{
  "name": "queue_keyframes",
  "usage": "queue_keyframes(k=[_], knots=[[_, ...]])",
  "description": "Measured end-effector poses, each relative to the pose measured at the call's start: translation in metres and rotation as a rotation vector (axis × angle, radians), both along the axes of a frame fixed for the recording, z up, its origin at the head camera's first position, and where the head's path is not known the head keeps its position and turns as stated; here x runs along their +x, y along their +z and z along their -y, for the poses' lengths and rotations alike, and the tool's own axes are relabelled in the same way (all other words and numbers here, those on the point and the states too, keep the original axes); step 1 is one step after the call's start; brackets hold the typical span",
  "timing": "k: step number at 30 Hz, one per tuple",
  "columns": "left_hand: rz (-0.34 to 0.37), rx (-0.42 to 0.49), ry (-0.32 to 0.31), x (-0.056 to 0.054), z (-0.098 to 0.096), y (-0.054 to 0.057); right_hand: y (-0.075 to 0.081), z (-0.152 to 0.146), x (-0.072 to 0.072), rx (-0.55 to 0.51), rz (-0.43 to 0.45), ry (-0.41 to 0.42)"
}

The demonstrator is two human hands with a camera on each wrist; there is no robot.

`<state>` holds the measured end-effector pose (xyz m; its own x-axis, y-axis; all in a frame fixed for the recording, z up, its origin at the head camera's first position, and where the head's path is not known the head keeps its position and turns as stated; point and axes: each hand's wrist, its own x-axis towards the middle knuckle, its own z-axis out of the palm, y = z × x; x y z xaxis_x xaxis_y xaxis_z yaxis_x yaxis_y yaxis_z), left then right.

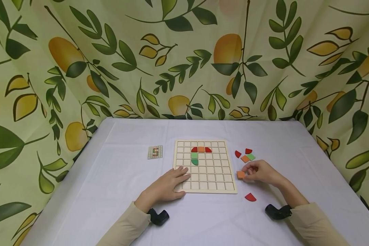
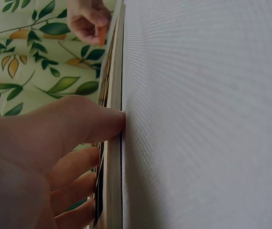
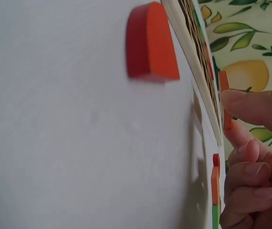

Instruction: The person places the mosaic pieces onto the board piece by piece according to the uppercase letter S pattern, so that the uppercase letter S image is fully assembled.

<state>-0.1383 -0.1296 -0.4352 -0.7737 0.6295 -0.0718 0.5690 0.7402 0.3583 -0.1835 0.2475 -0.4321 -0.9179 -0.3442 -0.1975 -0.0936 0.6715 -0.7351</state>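
Note:
My right hand (image 1: 261,172) pinches an orange square tile (image 1: 240,175) between thumb and fingertip, just right of the wooden grid board (image 1: 212,186). In the right wrist view the orange tile (image 3: 225,100) is held up off the cloth. My left hand (image 1: 170,184) rests on the board's lower left corner, fingers spread over the cells and thumb at the near edge. On the board lie an orange square (image 1: 201,149) between two red quarter-round tiles (image 1: 194,149), a light green square (image 1: 194,155) below the left one, and a dark green quarter-round (image 1: 195,162) under that.
Right of the board lie loose red quarter-rounds (image 1: 238,154), another orange square (image 1: 245,159) and a light green square (image 1: 250,156). A red quarter-round (image 1: 250,197) lies nearer me. A small pattern card (image 1: 155,152) is left of the board. Leaf-printed curtain (image 1: 184,68) hangs behind the table.

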Motion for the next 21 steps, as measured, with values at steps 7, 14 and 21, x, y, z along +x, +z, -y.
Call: queue_keyframes(k=[7,14,21], knots=[[-0.005,0.001,-0.001,0.001,0.0,-0.001,-0.001,0.01,-0.002,-0.033,-0.022,0.003],[-0.023,-0.004,-0.011,0.0,0.0,-0.002,0.0,0.021,-0.006,-0.073,-0.037,0.021],[-0.038,-0.009,-0.021,-0.001,0.0,-0.001,0.004,0.033,-0.009,-0.104,-0.06,0.037]])
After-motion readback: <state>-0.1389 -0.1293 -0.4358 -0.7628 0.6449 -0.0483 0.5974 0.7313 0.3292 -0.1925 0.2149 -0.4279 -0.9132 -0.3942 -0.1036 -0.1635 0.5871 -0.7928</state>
